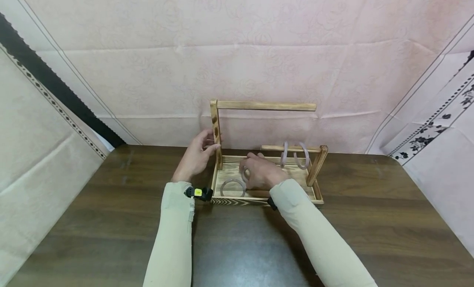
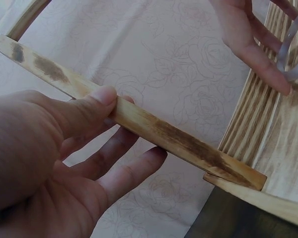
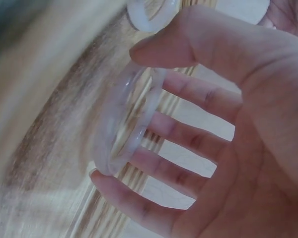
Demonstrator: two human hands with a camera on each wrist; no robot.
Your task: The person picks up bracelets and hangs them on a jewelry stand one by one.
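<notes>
A wooden rack stands on the table, made of a shallow tray (image 1: 237, 201) with an upright post at each end. My left hand (image 1: 198, 153) pinches the tall left post (image 2: 159, 134) between thumb and fingers. Over the tray, my right hand (image 1: 261, 171) holds a pale translucent bangle (image 3: 107, 129), thumb on one side and fingers on the other. Another bangle (image 1: 233, 180) lies in the tray, left of that hand. Two more hang on the short bar: one bangle (image 1: 284, 155) and, to its right, a second bangle (image 1: 307, 157).
A long upper bar (image 1: 266, 106) reaches right from the tall post. The short bar (image 1: 274, 148) is fixed to the lower right post (image 1: 317, 165). Behind the brown table (image 1: 129, 221) hangs a pale patterned cloth (image 1: 237, 64).
</notes>
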